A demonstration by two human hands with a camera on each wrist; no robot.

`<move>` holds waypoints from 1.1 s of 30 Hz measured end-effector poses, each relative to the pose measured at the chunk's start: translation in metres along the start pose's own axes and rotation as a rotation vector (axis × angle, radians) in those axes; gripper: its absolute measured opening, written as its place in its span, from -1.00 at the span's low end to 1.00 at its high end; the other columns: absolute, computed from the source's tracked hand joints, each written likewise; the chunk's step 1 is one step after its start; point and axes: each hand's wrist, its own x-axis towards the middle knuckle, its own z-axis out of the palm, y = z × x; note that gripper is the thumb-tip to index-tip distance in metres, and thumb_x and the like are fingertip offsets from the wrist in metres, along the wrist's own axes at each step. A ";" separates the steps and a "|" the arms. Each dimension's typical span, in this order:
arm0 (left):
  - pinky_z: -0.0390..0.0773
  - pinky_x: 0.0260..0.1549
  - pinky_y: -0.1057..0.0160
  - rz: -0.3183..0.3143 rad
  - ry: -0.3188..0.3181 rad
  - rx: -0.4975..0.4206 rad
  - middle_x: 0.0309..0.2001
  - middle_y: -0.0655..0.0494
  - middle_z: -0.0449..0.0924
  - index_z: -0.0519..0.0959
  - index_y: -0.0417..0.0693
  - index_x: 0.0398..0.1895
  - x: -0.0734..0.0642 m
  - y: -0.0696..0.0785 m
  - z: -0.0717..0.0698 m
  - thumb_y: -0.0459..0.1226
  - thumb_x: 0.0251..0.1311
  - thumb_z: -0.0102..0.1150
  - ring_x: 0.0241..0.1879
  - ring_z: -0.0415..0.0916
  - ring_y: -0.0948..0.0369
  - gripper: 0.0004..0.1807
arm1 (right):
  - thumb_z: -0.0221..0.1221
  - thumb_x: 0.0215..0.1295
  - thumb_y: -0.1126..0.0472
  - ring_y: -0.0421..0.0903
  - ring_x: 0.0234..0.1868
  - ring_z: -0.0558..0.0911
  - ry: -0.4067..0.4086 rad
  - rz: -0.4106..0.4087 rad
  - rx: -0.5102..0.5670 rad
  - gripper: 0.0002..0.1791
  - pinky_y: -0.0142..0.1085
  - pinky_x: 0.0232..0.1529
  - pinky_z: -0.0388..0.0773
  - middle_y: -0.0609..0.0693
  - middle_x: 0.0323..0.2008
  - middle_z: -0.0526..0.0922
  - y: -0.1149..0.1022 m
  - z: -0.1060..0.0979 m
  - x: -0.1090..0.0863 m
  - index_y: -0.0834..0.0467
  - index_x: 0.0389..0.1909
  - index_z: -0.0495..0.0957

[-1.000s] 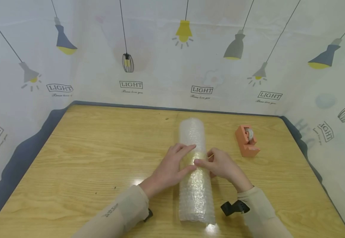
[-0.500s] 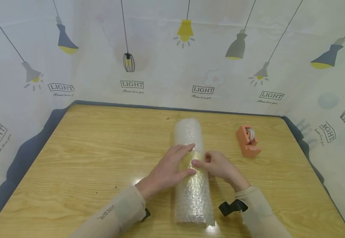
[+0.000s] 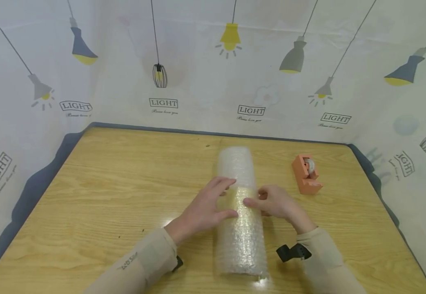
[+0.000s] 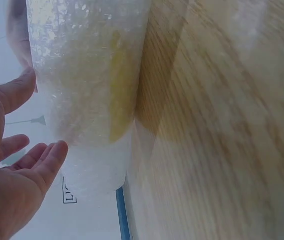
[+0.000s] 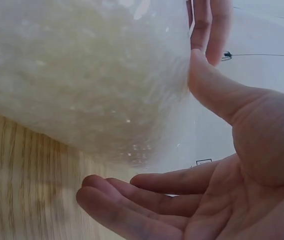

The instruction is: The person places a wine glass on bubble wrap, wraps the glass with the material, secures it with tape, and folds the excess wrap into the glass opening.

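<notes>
My left hand is spread, its thumb resting on the upper left of the bubble-wrap roll, which lies lengthwise from near to far on the wooden table. My right hand is spread too, thumb on the roll's top and fingers along its right side; whether those fingers touch, I can't tell. Something yellow shows through the wrap. Far right stands an orange tape dispenser.
</notes>
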 end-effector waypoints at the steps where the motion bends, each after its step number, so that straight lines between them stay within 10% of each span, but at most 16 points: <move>1: 0.63 0.17 0.08 -0.001 0.000 -0.001 0.42 0.04 0.34 0.27 -0.06 0.56 0.000 0.000 0.000 -0.22 0.16 0.52 0.21 0.55 0.01 -0.09 | 0.31 0.32 -0.27 0.05 -0.16 0.75 0.002 -0.002 -0.010 -0.04 -0.04 -0.10 0.73 0.43 0.10 0.62 0.001 -0.001 0.000 0.53 0.29 0.40; 23: 0.35 0.45 -0.01 -0.009 -0.008 0.105 0.45 0.06 0.37 0.31 -0.07 0.54 0.005 -0.005 0.012 -0.08 0.10 0.55 0.43 0.32 0.05 -0.05 | 0.35 0.38 0.08 -0.02 -0.36 0.73 0.103 -0.095 0.004 -0.41 -0.14 -0.31 0.73 0.34 -0.05 0.65 0.002 -0.008 -0.019 0.47 0.17 0.46; 33: 0.31 0.48 0.05 -0.001 -0.015 0.135 0.45 0.11 0.37 0.32 -0.05 0.54 0.011 -0.001 0.018 -0.05 0.12 0.54 0.46 0.29 0.10 -0.06 | 0.31 0.38 -0.14 -0.01 -0.35 0.77 0.064 -0.044 0.055 -0.14 -0.09 -0.25 0.77 0.42 0.09 0.59 0.000 -0.008 -0.024 0.52 0.33 0.36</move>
